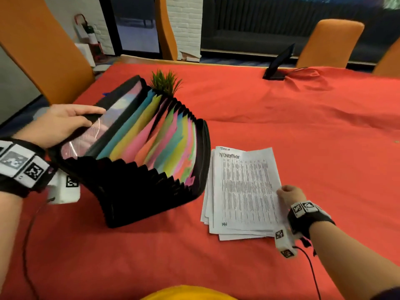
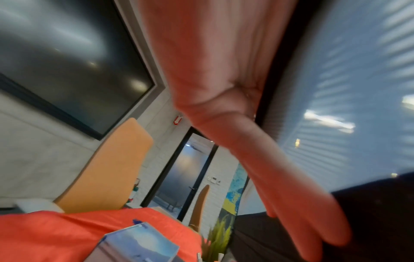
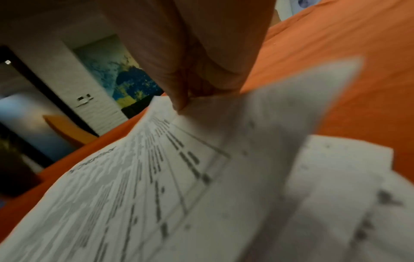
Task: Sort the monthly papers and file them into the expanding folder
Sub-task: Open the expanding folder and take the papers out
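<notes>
Right fingers point(image 3: 179, 99): top sheet point(image 1: 244, 187) pinched at its edge, to be lifted off the stack.
Left hand point(image 1: 62, 124): folder point(image 1: 138, 152) flap gripped, pockets held fanned for filing.

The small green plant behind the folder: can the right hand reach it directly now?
Probably not: the right hand pinches the top sheet, and the fanned-open folder stands before the plant.

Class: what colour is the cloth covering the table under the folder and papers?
Red-orange cloth, plain; the head view shows it best.
</notes>
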A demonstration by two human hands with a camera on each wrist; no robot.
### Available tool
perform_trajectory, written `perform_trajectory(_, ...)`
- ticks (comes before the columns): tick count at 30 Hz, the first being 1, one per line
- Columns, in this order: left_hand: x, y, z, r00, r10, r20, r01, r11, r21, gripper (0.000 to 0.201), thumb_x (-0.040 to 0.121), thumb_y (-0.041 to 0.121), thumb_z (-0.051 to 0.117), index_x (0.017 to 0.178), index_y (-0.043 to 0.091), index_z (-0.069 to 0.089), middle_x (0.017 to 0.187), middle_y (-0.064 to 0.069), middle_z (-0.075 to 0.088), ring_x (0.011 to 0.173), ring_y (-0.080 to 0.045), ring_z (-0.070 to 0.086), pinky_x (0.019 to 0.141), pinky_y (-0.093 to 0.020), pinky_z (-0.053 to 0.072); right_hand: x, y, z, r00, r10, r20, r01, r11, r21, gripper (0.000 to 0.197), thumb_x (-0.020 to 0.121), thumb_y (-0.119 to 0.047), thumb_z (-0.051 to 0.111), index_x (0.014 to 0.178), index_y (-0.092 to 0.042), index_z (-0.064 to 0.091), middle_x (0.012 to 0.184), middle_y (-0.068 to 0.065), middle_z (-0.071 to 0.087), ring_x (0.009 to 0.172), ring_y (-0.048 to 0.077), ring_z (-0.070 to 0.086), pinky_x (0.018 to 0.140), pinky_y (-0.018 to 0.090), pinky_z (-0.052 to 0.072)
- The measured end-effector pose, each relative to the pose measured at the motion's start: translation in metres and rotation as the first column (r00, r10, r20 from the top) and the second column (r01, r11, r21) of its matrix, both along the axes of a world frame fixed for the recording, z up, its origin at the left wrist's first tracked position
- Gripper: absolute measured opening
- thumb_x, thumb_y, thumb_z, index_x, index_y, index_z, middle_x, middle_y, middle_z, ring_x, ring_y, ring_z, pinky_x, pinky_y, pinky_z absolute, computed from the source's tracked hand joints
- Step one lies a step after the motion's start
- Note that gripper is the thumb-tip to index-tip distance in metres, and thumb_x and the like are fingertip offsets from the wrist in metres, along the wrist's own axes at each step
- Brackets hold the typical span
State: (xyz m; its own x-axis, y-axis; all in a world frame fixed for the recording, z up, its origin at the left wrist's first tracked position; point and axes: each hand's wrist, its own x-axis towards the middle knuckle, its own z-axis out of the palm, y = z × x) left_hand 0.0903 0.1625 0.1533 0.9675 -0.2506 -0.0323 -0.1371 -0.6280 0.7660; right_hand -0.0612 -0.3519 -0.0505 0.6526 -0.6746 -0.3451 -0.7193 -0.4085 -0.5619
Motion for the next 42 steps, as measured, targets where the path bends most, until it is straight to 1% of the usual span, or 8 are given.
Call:
perform_trajectory(3, -0.004, 0.01, -0.009, 0.999, 0.041, 0.016, -0.04, 0.999, -0.016, 0.044, 0.089, -0.007, 0.044, 0.119, 0.02, 0.062, 0.125, -0.001, 0.057, 0.116, -0.01, 0.048, 0.095, -0.012, 0.035, 0.01, 0.017, 0.011, 0.994, 0.03, -0.108, -0.049, 0.983, -0.177, 0.035, 0.087, -0.011, 0.055, 0.119, 0.002, 0.053, 0.119, 0.023, 0.055, 0.109, 0.035, 0.053, 0.089, 0.036, 0.043)
perform_trajectory(7, -0.001, 0.036, -0.024, 0.996, 0.085, 0.025, -0.086, 0.995, 0.041, 0.052, 0.087, 0.001, 0.046, 0.101, 0.048, 0.066, 0.124, 0.005, 0.061, 0.115, -0.011, 0.052, 0.1, -0.024, 0.033, 0.041, 0.064, 0.067, 0.973, 0.175, 0.147, -0.136, 0.96, -0.247, 0.042, 0.086, -0.014, 0.056, 0.125, -0.004, 0.046, 0.131, 0.02, 0.04, 0.116, 0.035, 0.045, 0.098, 0.039, 0.037)
perform_trajectory(13, -0.003, 0.035, -0.017, 0.99, 0.135, 0.05, -0.139, 0.984, 0.109, 0.048, 0.088, -0.001, 0.04, 0.101, 0.04, 0.062, 0.09, 0.001, 0.057, 0.061, -0.003, 0.048, 0.048, -0.002, 0.034, 0.089, 0.183, 0.145, 0.676, 0.552, 0.489, -0.449, 0.834, -0.321, 0.018, 0.081, -0.007, 0.058, 0.098, -0.006, 0.065, 0.099, 0.009, 0.068, 0.093, 0.024, 0.061, 0.082, 0.026, 0.04)
perform_trajectory(17, -0.011, 0.029, -0.007, 0.988, 0.125, 0.085, -0.137, 0.978, 0.159, 0.04, 0.092, -0.003, 0.035, 0.107, 0.025, 0.06, 0.103, -0.027, 0.059, 0.08, -0.032, 0.055, 0.078, -0.023, 0.046, 0.103, 0.238, 0.148, 0.606, 0.708, 0.364, -0.622, 0.706, -0.338, 0.022, 0.085, -0.013, 0.054, 0.106, -0.012, 0.061, 0.098, 0.005, 0.067, 0.093, 0.023, 0.06, 0.076, 0.024, 0.04)
perform_trajectory(19, -0.011, 0.028, -0.005, 0.984, 0.152, 0.09, -0.167, 0.967, 0.192, 0.037, 0.093, -0.001, 0.035, 0.118, 0.013, 0.059, 0.116, -0.034, 0.055, 0.073, -0.029, 0.053, 0.068, -0.032, 0.042, 0.109, 0.25, 0.146, 0.611, 0.778, 0.147, -0.694, 0.616, -0.372, 0.026, 0.089, -0.024, 0.05, 0.113, -0.02, 0.058, 0.101, 0.004, 0.066, 0.096, 0.025, 0.059, 0.079, 0.03, 0.044)
perform_trajectory(25, 0.007, 0.029, -0.013, 0.982, 0.151, 0.116, -0.172, 0.963, 0.209, 0.02, 0.089, 0.007, 0.048, 0.096, 0.02, 0.06, 0.101, -0.005, 0.061, 0.088, -0.022, 0.053, 0.067, -0.027, 0.037, 0.114, 0.267, 0.158, 0.629, 0.777, -0.029, -0.65, 0.505, -0.568, 0.026, 0.093, -0.03, 0.041, 0.103, -0.021, 0.064, 0.101, 0.005, 0.061, 0.102, 0.028, 0.051, 0.082, 0.038, 0.03)
perform_trajectory(33, 0.009, 0.028, -0.019, 0.984, 0.095, 0.148, -0.124, 0.973, 0.195, 0.02, 0.086, 0.001, 0.054, 0.101, 0.014, 0.058, 0.111, -0.001, 0.057, 0.104, -0.015, 0.049, 0.082, -0.023, 0.031, 0.122, 0.275, 0.15, 0.691, 0.702, -0.175, -0.715, 0.625, -0.314, 0.048, 0.084, -0.046, 0.056, 0.056, -0.009, 0.044, 0.06, 0.005, 0.047, 0.058, 0.022, 0.049, 0.047, 0.025, 0.031)
perform_trajectory(42, 0.008, 0.032, -0.025, 0.983, 0.125, 0.137, -0.149, 0.972, 0.183, 0.026, 0.086, 0.003, 0.053, 0.109, 0.012, 0.058, 0.123, -0.005, 0.057, 0.112, -0.02, 0.049, 0.082, -0.024, 0.031, 0.114, 0.291, 0.135, 0.737, 0.609, -0.291, -0.674, 0.695, -0.251, 0.049, 0.082, -0.06, 0.047, 0.087, -0.012, 0.056, 0.11, 0.013, 0.056, 0.105, 0.032, 0.052, 0.086, 0.034, 0.043)
